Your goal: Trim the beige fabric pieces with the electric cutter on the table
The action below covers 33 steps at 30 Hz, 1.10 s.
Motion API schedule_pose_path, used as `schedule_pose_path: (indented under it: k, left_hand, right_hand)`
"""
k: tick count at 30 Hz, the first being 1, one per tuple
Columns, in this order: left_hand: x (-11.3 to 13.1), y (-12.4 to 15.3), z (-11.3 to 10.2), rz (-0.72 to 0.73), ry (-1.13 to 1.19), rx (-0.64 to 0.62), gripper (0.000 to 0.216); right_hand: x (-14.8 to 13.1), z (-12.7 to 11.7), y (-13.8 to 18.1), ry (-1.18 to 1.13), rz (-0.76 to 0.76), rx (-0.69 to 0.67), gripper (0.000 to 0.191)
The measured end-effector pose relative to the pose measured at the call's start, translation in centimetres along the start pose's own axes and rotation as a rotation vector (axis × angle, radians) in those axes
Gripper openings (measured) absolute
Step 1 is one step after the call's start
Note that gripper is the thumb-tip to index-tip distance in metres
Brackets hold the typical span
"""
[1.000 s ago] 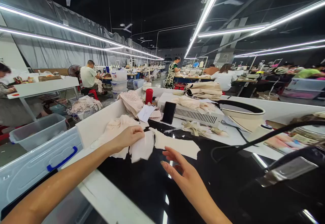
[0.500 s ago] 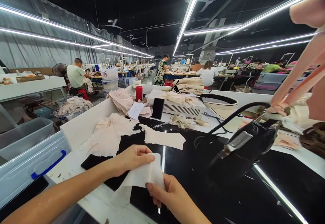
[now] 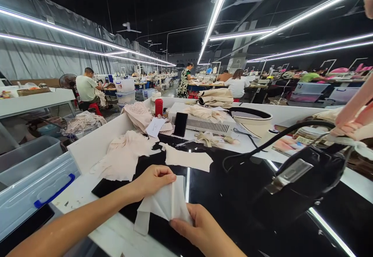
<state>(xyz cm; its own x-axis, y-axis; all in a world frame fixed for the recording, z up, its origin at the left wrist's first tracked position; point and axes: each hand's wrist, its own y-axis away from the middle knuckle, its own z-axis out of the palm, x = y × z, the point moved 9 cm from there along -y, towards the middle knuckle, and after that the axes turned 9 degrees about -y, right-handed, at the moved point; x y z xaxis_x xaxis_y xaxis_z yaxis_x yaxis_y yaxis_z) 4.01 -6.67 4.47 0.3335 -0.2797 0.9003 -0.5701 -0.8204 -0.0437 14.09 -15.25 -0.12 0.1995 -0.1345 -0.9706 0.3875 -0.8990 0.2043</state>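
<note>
My left hand (image 3: 153,181) and my right hand (image 3: 198,230) both pinch a small white fabric piece (image 3: 166,204) just above the glossy black worktop (image 3: 221,195). The left fingers hold its upper left edge, and the right thumb and fingers hold its lower right corner. The piece is folded, with a crease running down its middle. A second pale fabric piece (image 3: 186,158) lies flat on the black surface beyond it. A heap of beige fabric pieces (image 3: 122,156) lies to the left of that.
A black iron (image 3: 297,179) with a cord rests at right. Behind stand a phone (image 3: 180,124), a white ventilated box (image 3: 204,123), a red cup (image 3: 159,106) and a bowl (image 3: 252,119). Clear bins (image 3: 32,179) sit at left. Other people work at distant tables.
My left hand pulled the white piece from the heap toward me, and my right hand took hold of its lower edge. The view swung slightly left.
</note>
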Motion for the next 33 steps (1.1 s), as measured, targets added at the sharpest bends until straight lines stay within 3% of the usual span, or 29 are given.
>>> schedule_pose_path:
  k: [3, 6, 9, 11, 14, 17, 22, 26, 29, 33]
  left_hand:
    - [1.9, -0.2, -0.8, 0.159, -0.091, 0.055, 0.045]
    - [5.6, 1.3, -0.7, 0.570, -0.349, 0.145, 0.044]
    - [7.0, 4.4, 2.1, 0.991, -0.663, 0.136, 0.046]
    - [6.2, 5.7, 4.2, 1.103, -0.768, 0.089, 0.041]
    - [4.4, 6.1, 6.3, 1.095, -0.827, 0.042, 0.036]
    - [3.3, 6.1, 7.6, 1.065, -0.884, 0.005, 0.030]
    - [3.6, 6.5, 7.8, 1.081, -0.883, 0.010, 0.027]
    - [3.6, 6.7, 7.7, 1.067, -0.867, 0.000, 0.023]
    - [3.4, 6.6, 7.8, 1.060, -0.865, -0.019, 0.022]
    - [3.3, 6.7, 7.7, 1.063, -0.851, -0.035, 0.021]
  right_hand:
    - [-0.7, -2.4, -0.1, 0.289, -0.094, 0.144, 0.032]
    - [-1.8, -5.1, 0.0, 0.585, -0.214, 0.314, 0.027]
    - [-1.7, -7.4, 0.3, 0.754, -0.235, 0.426, 0.042]
    - [-1.3, -8.2, 0.4, 0.863, -0.226, 0.472, 0.051]
    - [-0.8, -8.4, 0.4, 1.020, -0.216, 0.510, 0.055]
    - [-0.9, -8.6, 0.5, 1.167, -0.216, 0.570, 0.045]
    - [-2.1, -8.8, 1.5, 1.335, -0.282, 0.693, 0.044]
    - [-3.0, -6.3, 3.0, 1.389, -0.451, 0.628, 0.049]
    - [-3.3, -4.3, 4.0, 1.404, -0.553, 0.564, 0.039]
    - [-3.8, -3.4, 4.9, 1.438, -0.588, 0.594, 0.028]
